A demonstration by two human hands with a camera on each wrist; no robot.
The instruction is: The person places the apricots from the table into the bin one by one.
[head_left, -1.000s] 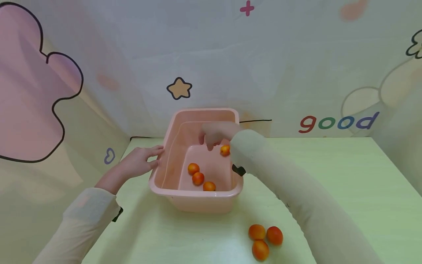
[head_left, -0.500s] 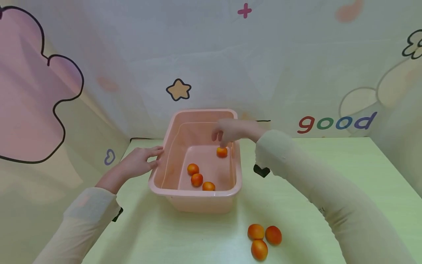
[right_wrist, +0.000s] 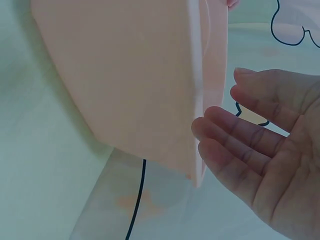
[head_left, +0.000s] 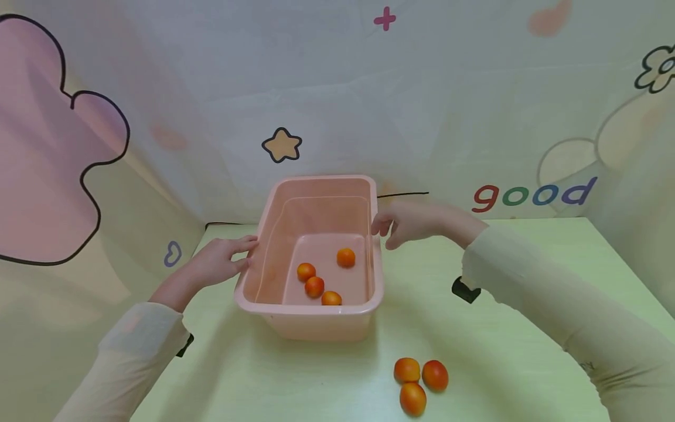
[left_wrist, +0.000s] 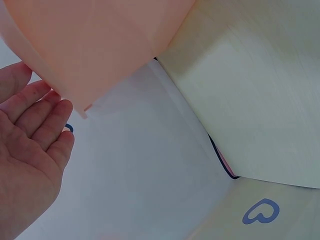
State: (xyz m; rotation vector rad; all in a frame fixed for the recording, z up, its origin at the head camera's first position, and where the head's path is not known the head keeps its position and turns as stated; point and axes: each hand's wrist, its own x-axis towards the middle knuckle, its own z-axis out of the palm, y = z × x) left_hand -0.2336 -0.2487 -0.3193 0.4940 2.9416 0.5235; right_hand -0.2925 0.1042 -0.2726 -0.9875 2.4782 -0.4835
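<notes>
A pink plastic basin [head_left: 316, 325] stands upright against the back wall, with several small orange-red fruits that look like apricots, including one orange fruit [head_left: 345, 258] at its right, on the floor inside. My left hand [head_left: 221, 261] rests its fingertips against the basin's left rim, and in the left wrist view the fingers [left_wrist: 42, 117] lie loosely extended along the outside of that rim. At the right rim is my right hand [head_left: 408, 223], holding nothing; the right wrist view shows its relaxed fingers [right_wrist: 240, 132] spread, fingertips overlapping the rim.
Three more orange-red fruits lie close together on the pale green table [head_left: 506, 281] in front of the basin's right side, among them the front fruit [head_left: 413, 400]. A printed cloth wall [head_left: 337, 88] rises behind the table, close to the basin's far end.
My right hand has moved out of the basin to its right rim. The single fruit inside has rolled toward the front and left. My left hand stays at the left rim.
</notes>
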